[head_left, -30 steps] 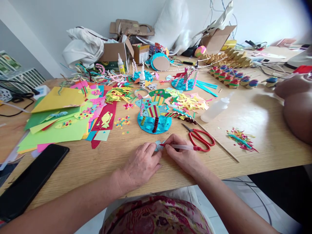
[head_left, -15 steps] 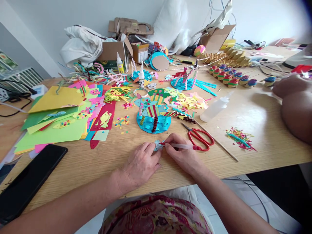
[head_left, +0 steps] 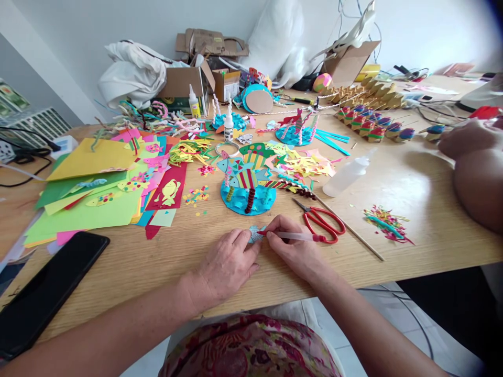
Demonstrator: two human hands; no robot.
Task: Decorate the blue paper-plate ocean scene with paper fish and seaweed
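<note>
A small light-blue paper cutout [head_left: 256, 234], patterned with fine marks, lies flat on the table near its front edge. My left hand [head_left: 231, 262] is closed, its fingertips pinning the cutout's left side. In my right hand [head_left: 296, 254] is a pen [head_left: 296, 236] with a red tip, a translucent barrel and a red end; the tip touches the cutout's right side. Just beyond my hands stands a round blue base [head_left: 231, 203] carrying striped paper fish [head_left: 247, 178] on fuzzy stems. Red-handled scissors [head_left: 327, 224] lie right of the pen.
A thin wooden stick [head_left: 365, 242] and a pile of paper shreds [head_left: 387, 224] lie to the right, near a translucent squeeze bottle [head_left: 348, 174]. Coloured paper sheets [head_left: 86, 209] and a black phone [head_left: 55, 288] are left. Another person's arm [head_left: 477, 167] rests at the right edge.
The pen tip has shifted very slightly on the cutout. Both hands stay almost where they were.
</note>
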